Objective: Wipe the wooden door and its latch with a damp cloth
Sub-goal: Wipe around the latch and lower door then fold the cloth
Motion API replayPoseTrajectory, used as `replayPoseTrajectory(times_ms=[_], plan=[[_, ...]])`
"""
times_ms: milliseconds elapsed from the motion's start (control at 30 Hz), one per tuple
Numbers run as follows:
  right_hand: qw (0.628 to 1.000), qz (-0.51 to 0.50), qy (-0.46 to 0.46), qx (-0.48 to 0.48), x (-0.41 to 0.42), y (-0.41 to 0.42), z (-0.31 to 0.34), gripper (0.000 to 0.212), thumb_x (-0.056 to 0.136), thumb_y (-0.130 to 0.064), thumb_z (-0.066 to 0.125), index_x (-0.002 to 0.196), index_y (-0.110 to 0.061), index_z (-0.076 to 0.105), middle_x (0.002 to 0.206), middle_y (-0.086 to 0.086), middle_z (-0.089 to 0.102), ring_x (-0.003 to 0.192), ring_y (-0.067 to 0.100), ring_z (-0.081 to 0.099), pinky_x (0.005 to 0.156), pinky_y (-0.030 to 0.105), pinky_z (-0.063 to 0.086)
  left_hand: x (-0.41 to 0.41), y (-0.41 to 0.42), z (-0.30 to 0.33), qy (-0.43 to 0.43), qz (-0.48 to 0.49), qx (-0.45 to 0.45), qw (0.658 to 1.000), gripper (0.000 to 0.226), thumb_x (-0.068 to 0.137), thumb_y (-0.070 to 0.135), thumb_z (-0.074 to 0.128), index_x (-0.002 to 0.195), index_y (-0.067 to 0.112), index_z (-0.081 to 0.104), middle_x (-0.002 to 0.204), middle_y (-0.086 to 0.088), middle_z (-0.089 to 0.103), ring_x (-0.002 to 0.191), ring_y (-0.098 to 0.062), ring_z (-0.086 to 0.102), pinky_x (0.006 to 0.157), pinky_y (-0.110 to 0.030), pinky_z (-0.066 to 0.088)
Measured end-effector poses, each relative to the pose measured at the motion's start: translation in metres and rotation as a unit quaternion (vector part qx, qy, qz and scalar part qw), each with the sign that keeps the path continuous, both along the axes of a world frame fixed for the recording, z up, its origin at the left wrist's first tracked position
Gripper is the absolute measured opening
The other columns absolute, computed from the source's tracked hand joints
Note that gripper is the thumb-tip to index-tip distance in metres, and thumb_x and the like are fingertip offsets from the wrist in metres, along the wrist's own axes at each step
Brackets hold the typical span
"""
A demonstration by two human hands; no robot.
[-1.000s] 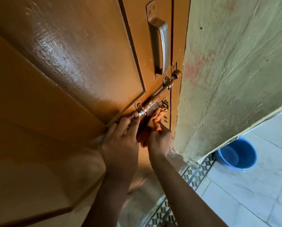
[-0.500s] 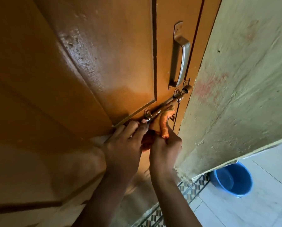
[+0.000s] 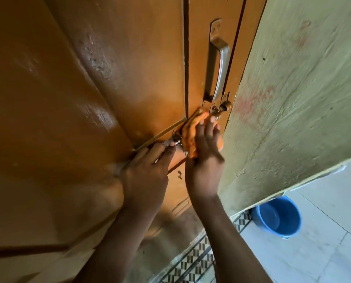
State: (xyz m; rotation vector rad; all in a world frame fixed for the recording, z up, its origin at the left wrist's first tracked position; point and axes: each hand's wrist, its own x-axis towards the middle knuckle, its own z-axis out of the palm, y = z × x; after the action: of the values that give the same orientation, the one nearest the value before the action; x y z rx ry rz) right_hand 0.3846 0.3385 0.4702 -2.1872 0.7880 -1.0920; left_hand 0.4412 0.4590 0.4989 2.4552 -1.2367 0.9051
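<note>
The glossy brown wooden door fills the left and middle of the head view. Its metal sliding latch runs diagonally below a silver pull handle. My right hand presses an orange cloth over the middle of the latch bolt, covering most of it. Only the bolt's knob end near the frame and its lower end show. My left hand pinches the lower end of the latch with its fingertips.
A rough greenish plastered wall stands right beside the door edge. A blue bucket sits on the pale tiled floor at the lower right. A patterned tile strip runs along the door's base.
My right hand has slid the orange cloth up along the latch bolt toward the handle, now covering it from above. My left hand stays on the latch's lower end. The view shifted.
</note>
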Motion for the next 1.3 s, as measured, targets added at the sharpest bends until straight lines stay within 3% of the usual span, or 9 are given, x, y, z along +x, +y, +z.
replayPoseTrajectory(times_ms=[200, 400, 567, 667, 767, 900, 1033, 1133, 1300], plan=[[0.972, 0.071, 0.060, -0.215, -0.024, -0.067, -0.018, 0.049, 0.095, -0.005, 0.065, 0.144, -0.007, 0.058, 0.152, 0.016, 0.054, 0.143, 0.050, 0.043, 0.075, 0.058, 0.065, -0.002, 0.002, 0.001, 0.023, -0.003, 0.004, 1.000, 0.045, 0.081, -0.004, 0.084, 0.120, 0.017, 0.082, 0.111, -0.001, 0.078, 0.089, -0.024, 0.071, 0.062, -0.032, 0.054], [0.978, 0.098, 0.043, -0.180, -0.019, -0.032, -0.026, 0.055, 0.091, -0.003, 0.060, 0.146, 0.001, 0.054, 0.156, 0.021, 0.046, 0.148, 0.048, 0.034, 0.101, 0.054, 0.055, -0.002, 0.001, 0.002, 0.024, -0.008, -0.007, 1.000, 0.049, 0.076, -0.006, 0.085, 0.120, 0.015, 0.082, 0.110, -0.002, 0.078, 0.088, -0.025, 0.072, 0.063, -0.032, 0.054], [0.964, 0.090, 0.057, -0.245, -0.027, -0.082, -0.020, 0.044, 0.103, -0.010, 0.049, 0.148, -0.009, 0.052, 0.153, 0.019, 0.053, 0.146, 0.043, 0.039, 0.071, 0.052, 0.067, -0.004, 0.002, 0.004, 0.015, -0.005, 0.001, 1.000, 0.056, 0.067, -0.007, 0.086, 0.119, 0.013, 0.082, 0.109, -0.004, 0.078, 0.085, -0.027, 0.070, 0.060, -0.032, 0.053], [0.985, 0.021, 0.030, -0.168, -0.018, -0.077, -0.016, 0.046, 0.106, -0.013, 0.045, 0.151, -0.006, 0.048, 0.157, 0.022, 0.046, 0.148, 0.047, 0.036, 0.081, 0.057, 0.064, -0.004, 0.002, 0.003, 0.018, -0.003, -0.005, 1.000, 0.054, 0.069, -0.009, 0.086, 0.119, 0.012, 0.082, 0.110, -0.005, 0.078, 0.086, -0.028, 0.070, 0.060, -0.033, 0.054], [0.979, 0.102, 0.036, -0.172, -0.021, -0.031, -0.032, 0.057, 0.095, -0.008, 0.052, 0.152, -0.003, 0.045, 0.158, 0.022, 0.042, 0.149, 0.047, 0.033, 0.098, 0.055, 0.058, -0.003, 0.002, 0.001, 0.022, 0.002, -0.009, 1.000, 0.052, 0.071, -0.008, 0.085, 0.118, 0.013, 0.082, 0.107, -0.005, 0.078, 0.086, -0.028, 0.069, 0.060, -0.035, 0.054], [0.959, 0.103, 0.054, -0.258, -0.032, -0.066, -0.036, 0.040, 0.106, -0.014, 0.046, 0.146, -0.007, 0.049, 0.149, 0.023, 0.054, 0.139, 0.046, 0.047, 0.080, 0.050, 0.065, -0.002, 0.003, -0.003, 0.025, 0.009, -0.003, 1.000, 0.055, 0.072, -0.006, 0.084, 0.122, 0.015, 0.080, 0.108, -0.004, 0.076, 0.087, -0.028, 0.065, 0.061, -0.041, 0.055], [0.988, 0.028, 0.026, -0.151, -0.023, -0.067, -0.029, 0.044, 0.101, -0.008, 0.050, 0.144, -0.001, 0.057, 0.152, 0.025, 0.051, 0.145, 0.047, 0.040, 0.096, 0.058, 0.058, -0.004, 0.001, -0.004, 0.029, 0.018, -0.004, 0.999, 0.058, 0.071, -0.006, 0.084, 0.124, 0.017, 0.079, 0.109, -0.003, 0.074, 0.088, -0.027, 0.062, 0.060, -0.043, 0.054], [0.979, 0.125, 0.034, -0.154, -0.026, -0.022, -0.040, 0.055, 0.094, -0.010, 0.055, 0.148, -0.001, 0.049, 0.155, 0.023, 0.044, 0.147, 0.045, 0.035, 0.107, 0.054, 0.049, -0.007, 0.001, -0.003, 0.027, 0.026, -0.009, 0.999, 0.055, 0.071, -0.003, 0.084, 0.122, 0.018, 0.080, 0.109, -0.003, 0.075, 0.088, -0.028, 0.065, 0.060, -0.040, 0.054], [0.985, 0.070, 0.054, -0.151, -0.032, -0.070, -0.045, 0.052, 0.091, -0.002, 0.060, 0.143, -0.004, 0.058, 0.150, 0.026, 0.053, 0.139, 0.050, 0.047, 0.088, 0.054, 0.063, -0.009, 0.000, -0.002, 0.035, 0.041, -0.002, 0.999, 0.061, 0.066, -0.006, 0.087, 0.122, 0.017, 0.080, 0.102, -0.005, 0.074, 0.083, -0.029, 0.063, 0.057, -0.040, 0.052]])
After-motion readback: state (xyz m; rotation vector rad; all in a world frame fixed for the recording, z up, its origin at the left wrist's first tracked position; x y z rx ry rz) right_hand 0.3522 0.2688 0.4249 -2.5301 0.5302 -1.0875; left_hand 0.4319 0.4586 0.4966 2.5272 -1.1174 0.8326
